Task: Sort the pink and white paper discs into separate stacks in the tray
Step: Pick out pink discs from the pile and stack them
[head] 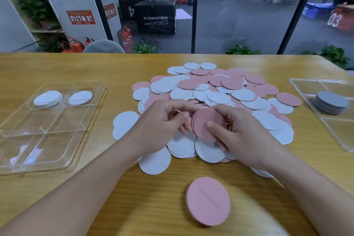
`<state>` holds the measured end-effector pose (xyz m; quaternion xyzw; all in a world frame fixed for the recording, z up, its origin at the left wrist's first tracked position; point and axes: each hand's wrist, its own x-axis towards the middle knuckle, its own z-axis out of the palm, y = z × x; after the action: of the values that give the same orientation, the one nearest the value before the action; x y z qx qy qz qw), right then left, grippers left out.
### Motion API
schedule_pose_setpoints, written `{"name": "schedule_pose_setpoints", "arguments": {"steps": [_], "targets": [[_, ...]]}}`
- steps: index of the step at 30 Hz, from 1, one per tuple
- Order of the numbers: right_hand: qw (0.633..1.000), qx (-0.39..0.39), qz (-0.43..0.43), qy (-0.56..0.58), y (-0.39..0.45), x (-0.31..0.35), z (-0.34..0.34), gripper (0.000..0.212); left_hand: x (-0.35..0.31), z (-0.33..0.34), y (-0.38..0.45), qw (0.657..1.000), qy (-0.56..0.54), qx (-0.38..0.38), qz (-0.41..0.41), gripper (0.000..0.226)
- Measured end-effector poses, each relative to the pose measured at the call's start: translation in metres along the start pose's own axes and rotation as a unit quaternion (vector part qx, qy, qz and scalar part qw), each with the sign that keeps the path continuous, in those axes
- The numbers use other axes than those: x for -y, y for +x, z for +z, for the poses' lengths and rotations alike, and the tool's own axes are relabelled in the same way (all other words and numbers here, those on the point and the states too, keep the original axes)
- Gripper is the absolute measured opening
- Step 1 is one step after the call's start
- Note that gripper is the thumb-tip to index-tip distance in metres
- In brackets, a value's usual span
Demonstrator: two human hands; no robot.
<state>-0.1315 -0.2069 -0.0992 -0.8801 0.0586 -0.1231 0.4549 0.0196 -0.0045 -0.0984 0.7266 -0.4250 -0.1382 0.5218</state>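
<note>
A loose pile of pink and white paper discs (220, 90) covers the middle of the wooden table. My right hand (243, 136) grips a small stack of pink discs (206, 126) above the pile's near edge, thumb on its face. My left hand (162, 126) pinches a pink disc edge-on right beside that stack. A separate stack of pink discs (207, 200) lies on the table close to me. The clear divided tray (57, 120) at the left holds two short stacks of white discs (48, 98) in its far compartments.
A second clear tray (314, 90) at the right edge holds a stack of grey-looking discs (332, 102). Behind the table's far edge are a glass wall, plants and fire extinguishers. Bare table shows between the left tray and the pile.
</note>
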Motion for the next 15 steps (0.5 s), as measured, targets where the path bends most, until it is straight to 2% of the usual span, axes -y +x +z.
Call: {"name": "schedule_pose_setpoints", "arguments": {"steps": [4,7,11,15], "targets": [[0.999,-0.03,-0.011,-0.028,0.002,-0.006,0.0,0.013,0.017,-0.012,0.005,0.98,0.185,-0.061,-0.039,0.025],[0.999,-0.05,-0.008,-0.019,0.003,-0.005,-0.002,0.006,0.023,-0.019,0.005,0.959,0.278,-0.013,-0.062,0.047],[0.998,-0.063,0.002,-0.025,0.004,-0.006,-0.002,0.011,0.022,-0.017,0.005,0.949,0.307,0.02,-0.073,0.05],[0.998,-0.052,0.012,-0.018,0.004,-0.005,-0.001,0.01,0.017,-0.016,0.005,0.962,0.26,0.006,-0.088,0.045]]}}
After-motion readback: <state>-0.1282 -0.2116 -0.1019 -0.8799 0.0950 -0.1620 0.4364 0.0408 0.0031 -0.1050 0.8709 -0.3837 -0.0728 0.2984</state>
